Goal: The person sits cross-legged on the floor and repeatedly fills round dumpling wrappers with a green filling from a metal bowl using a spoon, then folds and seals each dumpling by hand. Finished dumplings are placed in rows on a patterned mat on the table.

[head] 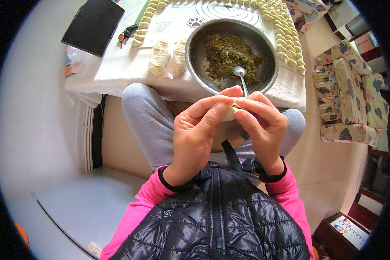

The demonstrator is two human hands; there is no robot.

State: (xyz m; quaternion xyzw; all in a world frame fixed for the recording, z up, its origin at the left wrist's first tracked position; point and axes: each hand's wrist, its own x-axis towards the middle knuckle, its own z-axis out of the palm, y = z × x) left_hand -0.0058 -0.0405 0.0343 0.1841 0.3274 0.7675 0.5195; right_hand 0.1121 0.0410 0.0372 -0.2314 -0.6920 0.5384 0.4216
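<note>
Both of my hands meet above my lap, just in front of the table edge. Between my left hand (198,126) and my right hand (263,120) is a dumpling (228,115), its pale wrapper pinched by the thumbs and fingers of both. Part of its rim stands apart at the top, and fingers cover much of the rest. Right beyond the fingertips, a large metal bowl (191,70) holds dark green chopped filling (229,52). A metal spoon (240,71) rests in that filling, its handle leaning over the near rim and partly hidden behind my fingers.
Stacked dumpling wrappers (159,60) in clear plastic lie left of the bowl. Rows of folded dumplings (286,45) line the printed mat (178,16). Keys (127,34) and a black flat panel (94,26) sit at left on the white tablecloth (117,70). A floral sofa (347,94) stands at right.
</note>
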